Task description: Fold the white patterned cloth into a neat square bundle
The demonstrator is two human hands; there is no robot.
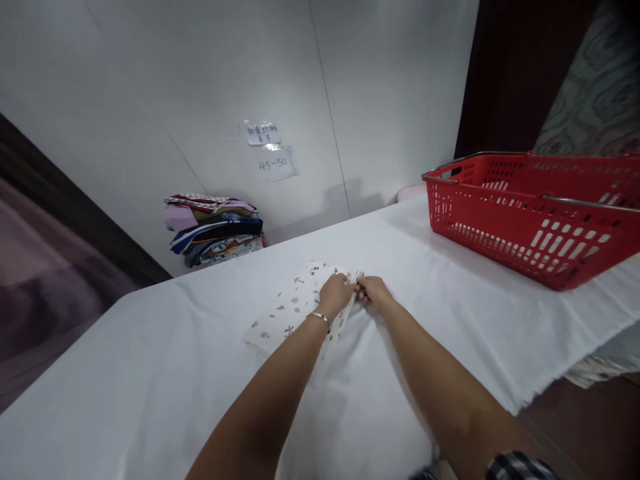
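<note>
"What is on the far left?"

"A pink cloth (43, 280) hangs there, next to a dark strip. Then comes a pile of folded clothes (217, 230) by the wall, at the far edge of the table (160, 367). The table has a white cover."

"And next?"

"Two paper notes (279, 164) are stuck on the wall, one above the other. The low one says 45-50. Below them, on the table, lies the spotty cloth (283, 308). It is white with little grey pictures. It lies flat on its left side, and its right edge is bunched up in thin folds."

"Who has it?"

"The left hand (336, 293) is on it, with a shiny bracelet (321, 319) on the wrist. Its fingers are bent and pinch the cloth close to the bunched edge. The right hand (375, 291) is just beside it. Its thumb and fingers are pressed together on that same edge."

"What about the right side?"

"A checked sleeve (517, 465) shows low down, on the right arm. Past that, a big red basket (495, 223) with metal handles sits on the table, well apart from the hands."
</note>
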